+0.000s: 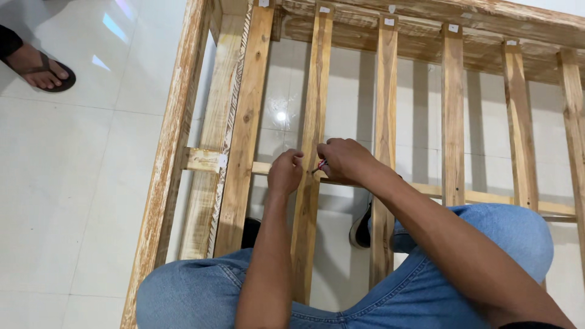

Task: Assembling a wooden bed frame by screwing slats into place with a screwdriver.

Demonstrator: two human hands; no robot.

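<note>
Two hands meet at one slat (312,122) of the wooden frame (177,122); left hand (285,172) closed, pinching the slat at the cross rail (487,198); right hand (344,159) gripping a small red-tipped tool (319,166) there; progress cannot be judged; paper tags (389,22) mark slat tops.

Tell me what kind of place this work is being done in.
Probably an indoor room used for woodwork or furniture assembly: a glossy white tiled floor, a slatted wooden frame lying on it, and another person's sandalled foot close by.
</note>
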